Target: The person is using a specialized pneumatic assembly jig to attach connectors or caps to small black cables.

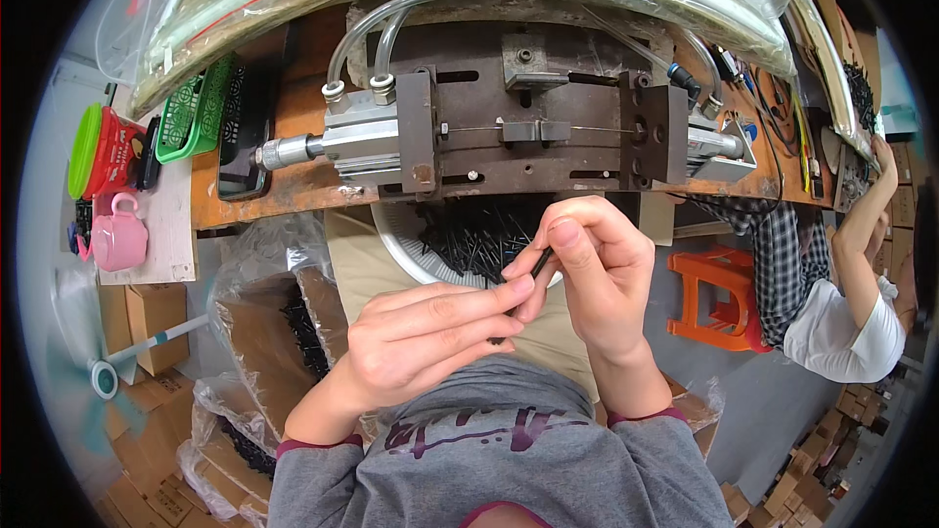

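My left hand [430, 332] and my right hand [602, 269] meet in front of my body, fingertips nearly touching. Between them is a thin black rod-like piece [541, 261], its upper end pinched by my right thumb and forefinger. My left fingers are closed around more dark slim pieces; an end of one [497, 340] shows below them, the rest is hidden. Just beyond my hands a white round basin [394, 246] on my lap holds many similar black pieces [469, 235]. Past it, a brown metal fixture [479, 161] on the bench carries a small dark block [535, 131] at its centre.
Silver air cylinders [362, 142] with clear hoses flank the fixture. Left are a green basket [194, 108], a pink mug [119, 235] and a fan [104, 378]. Open cartons [264, 332] stand by my left. Another person [846, 323] sits right, near an orange stool [709, 298].
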Tool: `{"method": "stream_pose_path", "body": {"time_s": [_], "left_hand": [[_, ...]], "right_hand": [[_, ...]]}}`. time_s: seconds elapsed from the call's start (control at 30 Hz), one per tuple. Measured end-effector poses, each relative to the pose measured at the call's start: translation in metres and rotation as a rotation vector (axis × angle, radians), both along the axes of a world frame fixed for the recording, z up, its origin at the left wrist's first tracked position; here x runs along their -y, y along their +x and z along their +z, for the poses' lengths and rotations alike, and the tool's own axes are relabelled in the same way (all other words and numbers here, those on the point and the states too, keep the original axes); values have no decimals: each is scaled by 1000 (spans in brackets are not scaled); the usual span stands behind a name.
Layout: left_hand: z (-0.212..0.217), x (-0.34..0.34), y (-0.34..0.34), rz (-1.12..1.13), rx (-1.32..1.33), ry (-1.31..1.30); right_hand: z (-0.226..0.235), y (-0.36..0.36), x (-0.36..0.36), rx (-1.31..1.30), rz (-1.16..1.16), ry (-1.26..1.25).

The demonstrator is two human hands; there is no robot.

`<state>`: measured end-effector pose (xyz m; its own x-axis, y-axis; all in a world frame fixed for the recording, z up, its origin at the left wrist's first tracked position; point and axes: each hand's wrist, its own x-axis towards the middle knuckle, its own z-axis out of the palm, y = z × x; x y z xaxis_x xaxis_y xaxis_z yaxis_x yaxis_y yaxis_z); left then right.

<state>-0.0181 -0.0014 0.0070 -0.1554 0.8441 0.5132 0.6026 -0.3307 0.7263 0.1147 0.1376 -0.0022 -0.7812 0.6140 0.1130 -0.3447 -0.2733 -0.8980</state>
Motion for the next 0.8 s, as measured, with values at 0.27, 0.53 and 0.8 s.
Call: {"method": "stream_pose_path", "body": {"time_s": [0.27, 0.53, 0.8], "left_hand": [[14, -5, -5, 37, -42, 15], [9, -41, 5, 315, -265, -1], [-11, -68, 15, 374, -502, -81]], "right_hand": [[17, -5, -16, 133, -22, 66], [81, -63, -114, 179, -648, 1155], [124, -141, -165, 889, -408, 1847]]}}
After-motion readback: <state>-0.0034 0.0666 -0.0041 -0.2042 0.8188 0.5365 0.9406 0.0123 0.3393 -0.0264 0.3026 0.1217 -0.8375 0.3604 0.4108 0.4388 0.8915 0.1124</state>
